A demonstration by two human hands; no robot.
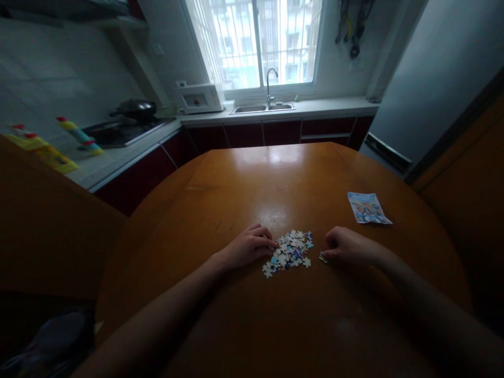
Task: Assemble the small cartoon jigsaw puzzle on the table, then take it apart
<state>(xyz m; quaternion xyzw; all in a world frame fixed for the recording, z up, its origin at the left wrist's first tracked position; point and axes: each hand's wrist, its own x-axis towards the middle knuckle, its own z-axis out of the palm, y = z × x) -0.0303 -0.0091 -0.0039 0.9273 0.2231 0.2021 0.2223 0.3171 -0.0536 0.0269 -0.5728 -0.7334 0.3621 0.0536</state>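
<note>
A loose heap of jigsaw puzzle pieces [289,251] lies on the brown table, many showing pale backs and some showing blue printed faces. At the heap's left edge is my left hand [254,244], its fingers bent and drawn together with the tips against the pieces. Whatever those fingertips hold is too small and hidden to make out. To the right of the heap, my right hand [344,245] is closed in a pinch on a puzzle piece [323,257], which is low at the tabletop and apart from the heap.
A printed picture sheet [368,208] lies beyond my right hand. The wooden table [252,184] has a rounded edge. Past it are a counter with a sink [262,108], a white microwave [199,98], a wok [137,109] on the stove and several bottles at left. A fridge [429,79] stands right.
</note>
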